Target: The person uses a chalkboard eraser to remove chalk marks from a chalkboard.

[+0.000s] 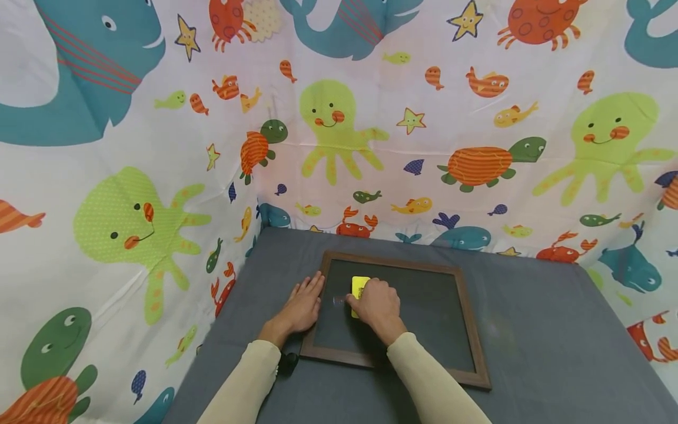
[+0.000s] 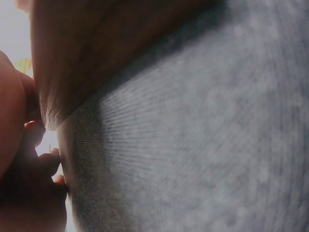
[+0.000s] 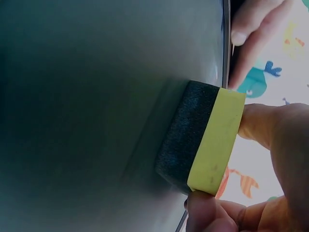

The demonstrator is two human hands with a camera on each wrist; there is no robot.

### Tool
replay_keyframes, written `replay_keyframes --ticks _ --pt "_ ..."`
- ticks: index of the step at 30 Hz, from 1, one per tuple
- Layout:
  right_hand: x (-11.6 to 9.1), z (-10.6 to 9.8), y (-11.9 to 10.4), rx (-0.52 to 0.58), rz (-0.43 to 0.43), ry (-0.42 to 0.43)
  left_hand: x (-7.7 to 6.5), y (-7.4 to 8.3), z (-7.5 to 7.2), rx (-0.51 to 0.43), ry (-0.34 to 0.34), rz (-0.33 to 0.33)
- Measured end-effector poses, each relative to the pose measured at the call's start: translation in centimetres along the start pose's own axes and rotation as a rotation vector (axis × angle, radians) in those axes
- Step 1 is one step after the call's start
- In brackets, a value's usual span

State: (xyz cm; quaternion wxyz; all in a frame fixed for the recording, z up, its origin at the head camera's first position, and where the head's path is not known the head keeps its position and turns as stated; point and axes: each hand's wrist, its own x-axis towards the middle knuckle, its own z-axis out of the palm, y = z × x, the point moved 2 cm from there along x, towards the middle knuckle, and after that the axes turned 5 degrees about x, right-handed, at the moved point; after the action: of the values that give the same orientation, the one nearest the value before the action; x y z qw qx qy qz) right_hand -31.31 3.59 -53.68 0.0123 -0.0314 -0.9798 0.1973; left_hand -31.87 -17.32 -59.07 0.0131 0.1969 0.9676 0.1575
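A framed chalkboard [image 1: 434,318] with a brown wooden border lies flat on the grey table cover. My right hand [image 1: 377,306] grips a yellow and black board eraser [image 1: 360,285] on the left half of the board. In the right wrist view, the eraser's black pad [image 3: 186,130] faces the dark surface, while thumb and fingers hold its yellow back [image 3: 217,140]. Fairly straight fingers of my left hand [image 1: 303,303] rest along the left side of the frame. A faint pale mark [image 1: 338,301] shows on the board just left of the eraser.
Grey cloth [image 1: 545,341] covers the table around the board. A white curtain [image 1: 371,200] printed with sea animals hangs behind and along the left side. Near my left wrist is a small black object [image 1: 288,364], partly hidden by the sleeve.
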Motion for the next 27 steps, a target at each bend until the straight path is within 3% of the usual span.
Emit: replay_keyframes --ticks 8,27 --pt "-0.2 -1.4 3.3 0.024 0.047 0.006 0.0 0.2 -0.1 -0.029 0.014 0.018" --pt "-1.4 -4.8 11.0 0.026 0.161 0.026 -0.2 0.1 -0.2 0.0 0.005 0.006"
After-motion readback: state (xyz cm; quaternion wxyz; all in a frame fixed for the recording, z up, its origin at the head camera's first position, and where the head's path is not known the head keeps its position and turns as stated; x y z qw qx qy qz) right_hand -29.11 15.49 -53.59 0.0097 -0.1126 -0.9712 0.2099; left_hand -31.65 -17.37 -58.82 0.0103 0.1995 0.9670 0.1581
